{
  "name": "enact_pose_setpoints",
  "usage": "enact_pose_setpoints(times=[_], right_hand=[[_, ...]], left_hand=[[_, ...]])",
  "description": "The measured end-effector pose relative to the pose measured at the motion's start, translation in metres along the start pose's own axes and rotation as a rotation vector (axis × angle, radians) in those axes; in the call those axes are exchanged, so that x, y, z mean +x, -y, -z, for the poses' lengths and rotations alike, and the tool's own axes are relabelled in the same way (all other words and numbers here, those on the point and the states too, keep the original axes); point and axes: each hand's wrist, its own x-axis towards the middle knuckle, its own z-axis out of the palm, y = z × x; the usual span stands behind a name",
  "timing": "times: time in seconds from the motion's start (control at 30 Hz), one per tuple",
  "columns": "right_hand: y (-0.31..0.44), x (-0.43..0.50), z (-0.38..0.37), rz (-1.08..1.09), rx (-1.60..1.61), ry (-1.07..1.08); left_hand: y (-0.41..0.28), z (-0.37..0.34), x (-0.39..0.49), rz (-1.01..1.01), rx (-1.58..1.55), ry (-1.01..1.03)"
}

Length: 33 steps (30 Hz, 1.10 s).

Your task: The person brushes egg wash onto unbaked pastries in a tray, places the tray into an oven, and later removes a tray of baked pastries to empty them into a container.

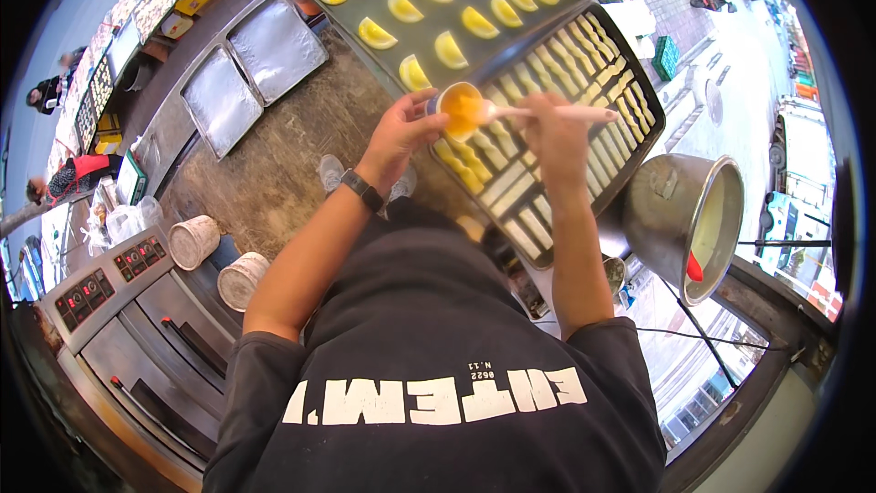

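My left hand grips a small cup tilted to show orange-yellow liquid, probably egg wash, inside. A brush with a pale handle is in my right hand, its head at the cup's mouth. Both hands are over a dark baking tray filled with rows of pale dough strips. At its near left corner, a few wavy strips look yellow and glossy. Beyond lies another tray bearing yellow-topped, half-moon pastries.
A large metal pot with a red-handled utensil stands right of the trays. Two metal trays lie at the left. Below them are two whitish buckets and a deck oven. A person is at far left.
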Motion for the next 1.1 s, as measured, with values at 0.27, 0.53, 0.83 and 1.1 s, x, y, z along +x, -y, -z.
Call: enact_pose_setpoints(times=[0.27, 0.53, 0.83, 1.1], right_hand=[[-0.025, 0.009, 0.038, -0.039, 0.193, -0.028], [-0.115, 0.023, -0.001, 0.333, -0.439, 0.065], [-0.124, 0.009, 0.012, 0.429, -0.626, 0.093], [-0.135, -0.019, 0.037, 0.537, -0.652, 0.002]], left_hand=[[-0.004, -0.002, 0.01, -0.027, -0.059, -0.077], [-0.008, 0.018, 0.005, -0.033, -0.004, -0.147], [-0.003, 0.023, -0.002, -0.046, -0.047, -0.159], [-0.003, 0.019, -0.003, -0.062, -0.047, -0.157]])
